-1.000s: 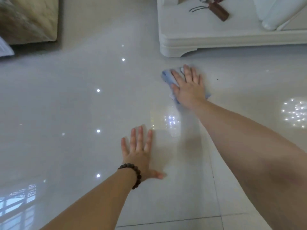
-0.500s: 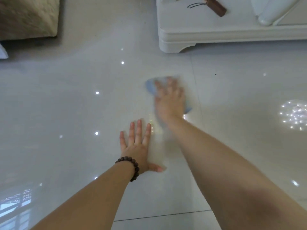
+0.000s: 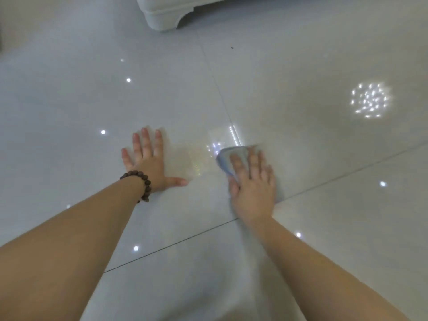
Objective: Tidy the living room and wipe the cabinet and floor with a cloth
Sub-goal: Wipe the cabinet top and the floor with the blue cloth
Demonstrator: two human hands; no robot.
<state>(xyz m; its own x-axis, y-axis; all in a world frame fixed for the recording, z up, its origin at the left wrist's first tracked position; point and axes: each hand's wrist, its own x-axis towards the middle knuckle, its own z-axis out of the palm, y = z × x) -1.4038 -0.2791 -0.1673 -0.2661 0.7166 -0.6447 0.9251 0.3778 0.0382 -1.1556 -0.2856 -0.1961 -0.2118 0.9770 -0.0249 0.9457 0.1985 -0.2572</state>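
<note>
On the glossy tiled floor (image 3: 69, 100), near the middle of my view, I see both hands planted flat. My left hand (image 3: 148, 163) lies spread wide, palm down, fingers straight and a little apart, thumb stretched out to the right; it holds nothing and simply presses on the tile. A bracelet (image 3: 139, 183) of dark round beads circles that wrist. My right hand (image 3: 253, 184) sits just to the right of it, also flat with straight fingers, pressing down on a pale blue cloth (image 3: 225, 158). The cloth lies crumpled under the palm and fingers, its loose edge sticking out past the fingertips and toward the left hand; the hand presses it rather than grips it. It is slightly blurred, so I cannot make out its folds. The cloth rests beside the crossing of two dark grout lines, one running away from me, one slanting across under my right wrist. Far off at the top edge stands the white foot of a cabinet (image 3: 164, 17), well apart from both hands. Bright specks of reflected light dot the tiles, with a dense cluster at the right.
</note>
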